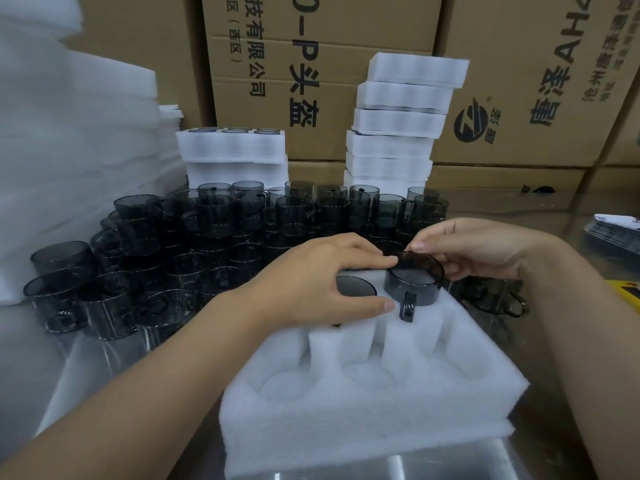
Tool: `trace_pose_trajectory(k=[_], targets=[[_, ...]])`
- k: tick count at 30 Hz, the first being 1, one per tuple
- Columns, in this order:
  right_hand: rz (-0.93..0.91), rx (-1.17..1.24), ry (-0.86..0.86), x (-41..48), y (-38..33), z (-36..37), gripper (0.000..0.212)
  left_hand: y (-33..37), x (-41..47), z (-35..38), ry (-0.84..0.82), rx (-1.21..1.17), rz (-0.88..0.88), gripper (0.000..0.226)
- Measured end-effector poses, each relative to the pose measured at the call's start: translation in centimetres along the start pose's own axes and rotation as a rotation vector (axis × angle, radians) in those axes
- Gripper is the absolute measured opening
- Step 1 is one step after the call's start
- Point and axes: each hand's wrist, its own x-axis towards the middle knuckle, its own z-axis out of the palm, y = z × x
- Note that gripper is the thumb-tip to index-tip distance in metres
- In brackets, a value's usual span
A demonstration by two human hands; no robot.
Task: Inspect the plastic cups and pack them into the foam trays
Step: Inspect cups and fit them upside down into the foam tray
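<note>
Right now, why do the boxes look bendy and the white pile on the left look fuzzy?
Head view: the wide-angle lens bends the cardboard boxes near the edges; same head view, the foam pile at left is blurred, while the cup in the right hand looks sharp.

left hand (pixel 322 284) lies flat, fingers straight; right hand (pixel 474 251) pinches a cup (pixel 412 289).
</note>
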Motion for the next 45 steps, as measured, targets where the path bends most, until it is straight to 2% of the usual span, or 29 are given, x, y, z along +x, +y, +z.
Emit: trace_pose_trajectory(k=[4, 7, 13, 15, 18, 24, 31, 40, 42, 43, 45], targets=[[0.029, -0.027, -0.002, 0.0, -0.1, -0.3, 0.032, 0.1, -0.1, -0.1, -0.025, -0.006, -0.016, 0.047], [0.062, 0.003, -0.065, -0.4, 0.1, -0.7, 0.016, 0.4, -0.2, -0.2, 0.022, -0.003, 0.021, 0.034], [0.108, -0.007, -0.092, -0.4, 0.7, -1.0, 0.018, 0.9, -0.4, -0.1, 0.021, 0.090, 0.046, 0.019], [0.111, -0.012, -0.085, -0.4, 0.6, -1.0, 0.018, 1.0, -0.4, -0.2, 0.047, 0.061, 0.048, 0.026], [0.122, -0.026, -0.077, -0.4, 0.4, -0.9, 0.019, 1.0, -0.4, -0.4, -0.056, 0.139, 0.038, 0.041], [0.157, -0.113, -0.089, -0.2, 0.2, -0.1, 0.016, 0.9, -0.1, -0.2, -0.125, 0.140, 0.035, 0.028], [0.183, -0.162, -0.072, -0.3, -0.3, 0.0, 0.018, 0.9, -0.1, -0.1, -0.142, 0.115, 0.023, 0.028], [0.188, -0.322, -0.009, -0.3, -0.9, 0.3, 0.006, 1.0, -0.3, -0.2, -0.145, 0.113, 0.004, 0.030], [0.123, -0.341, 0.061, -0.2, -1.0, 0.5, 0.006, 1.0, -0.3, -0.2, -0.144, 0.111, 0.000, 0.030], [0.052, -0.308, 0.173, 0.1, -0.9, 0.6, 0.008, 1.0, -0.3, -0.3, -0.143, 0.110, -0.002, 0.030], [-0.111, -0.172, 0.556, 0.9, -0.4, 0.6, 0.007, 1.1, -0.3, -0.2, -0.143, 0.109, -0.006, 0.030]])
